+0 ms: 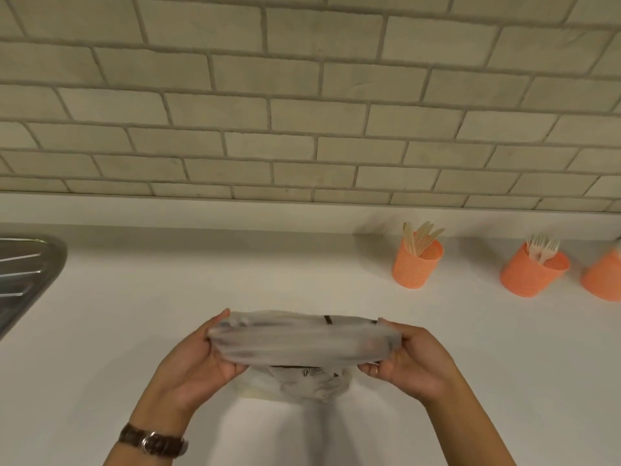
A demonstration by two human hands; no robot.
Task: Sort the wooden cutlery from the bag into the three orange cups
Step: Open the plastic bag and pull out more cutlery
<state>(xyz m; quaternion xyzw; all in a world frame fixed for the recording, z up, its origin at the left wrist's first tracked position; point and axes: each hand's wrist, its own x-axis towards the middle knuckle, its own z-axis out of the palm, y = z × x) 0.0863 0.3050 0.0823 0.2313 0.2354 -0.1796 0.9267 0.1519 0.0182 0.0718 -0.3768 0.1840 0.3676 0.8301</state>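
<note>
Wristwatch (153,443) at 7 o'clock | left hand (196,363) pinches the bag (302,344) at its 9 o'clock end | right hand (415,361) pinches its 3 o'clock end | bag stretches 9 to 3 between curled fingers, inside too blurry | orange cups (416,269) at 2 o'clock, well apart, nearer right hand, holding knives (421,235) and forks (542,247)

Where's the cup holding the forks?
Head view, far right of the counter: the fork cup stands between the knife cup and a third cup cut off at the edge.
</note>
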